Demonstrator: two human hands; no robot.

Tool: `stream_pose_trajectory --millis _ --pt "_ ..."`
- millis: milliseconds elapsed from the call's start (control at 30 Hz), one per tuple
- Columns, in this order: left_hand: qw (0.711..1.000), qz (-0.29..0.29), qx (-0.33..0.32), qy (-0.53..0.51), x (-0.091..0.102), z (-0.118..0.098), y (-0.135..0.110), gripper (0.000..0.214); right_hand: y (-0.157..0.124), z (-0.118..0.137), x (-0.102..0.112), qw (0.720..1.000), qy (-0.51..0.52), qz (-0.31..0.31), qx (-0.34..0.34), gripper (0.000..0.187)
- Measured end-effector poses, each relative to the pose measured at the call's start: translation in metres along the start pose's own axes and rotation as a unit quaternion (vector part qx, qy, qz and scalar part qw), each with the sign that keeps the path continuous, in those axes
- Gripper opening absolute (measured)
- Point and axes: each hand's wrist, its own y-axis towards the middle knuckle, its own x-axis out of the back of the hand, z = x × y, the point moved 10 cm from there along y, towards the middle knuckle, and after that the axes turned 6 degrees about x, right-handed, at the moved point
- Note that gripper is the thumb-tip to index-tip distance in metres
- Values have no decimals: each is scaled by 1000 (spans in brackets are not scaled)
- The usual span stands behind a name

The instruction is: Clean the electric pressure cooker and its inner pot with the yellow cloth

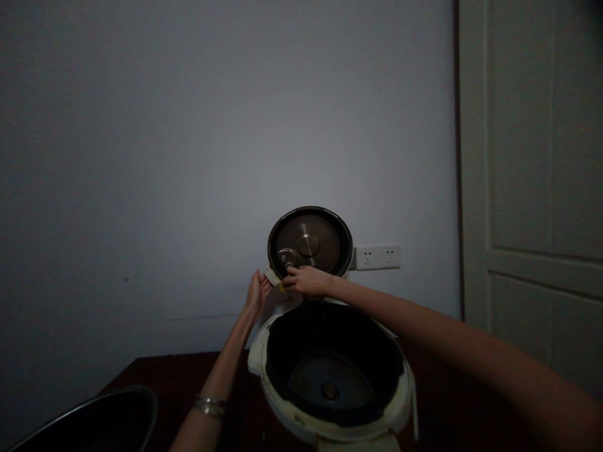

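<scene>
A white rice cooker (282, 402) stands open on a dark table, its inner cavity bare with the heating plate showing. Its raised lid (311, 242) faces me, round, with a metal inner plate and a small steam valve at the lower left. My left hand (257, 294) grips the lid's lower left edge from the side, fingers closed on it. My right hand (307, 280) reaches across the cooker and pinches a small pale, yellowish thing against the lid's lower rim near the valve; I cannot make out what it is.
A dark inner pot (103, 417) sits at the bottom left on the brown table (155, 373). A white wall socket (377, 256) is on the wall behind the lid. A white door (532, 163) fills the right side.
</scene>
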Motion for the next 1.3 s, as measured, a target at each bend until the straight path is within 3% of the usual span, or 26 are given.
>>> stream_pose_trajectory --millis 100,200,367,500,633,767,967,1133,1300 --pt "1000 -5 0 1 1 0 0 45 -6 16 -16 999 0 32 40 17" --pt "1000 7 -3 -2 0 0 0 46 -29 18 -25 999 0 45 27 17" --pt "1000 13 0 -2 0 0 -2 47 -72 12 -25 999 -5 51 -1 19" --pt "1000 13 -4 -3 -1 -1 -4 47 -88 7 -22 998 -7 67 -14 13" --pt "1000 9 0 -8 -1 -1 -3 44 -74 6 -15 998 3 67 -19 15" --pt "1000 3 -2 -10 0 -1 -1 42 -47 15 -10 1000 8 30 -4 15" --pt "1000 0 -4 -11 0 1 0 42 -37 23 -24 999 8 34 16 18" --pt "1000 1 -8 -1 1 0 1 42 -62 15 -27 999 7 50 1 17" --pt "1000 -10 -9 1 -1 -2 -2 44 -114 0 -25 996 -7 81 -31 18"
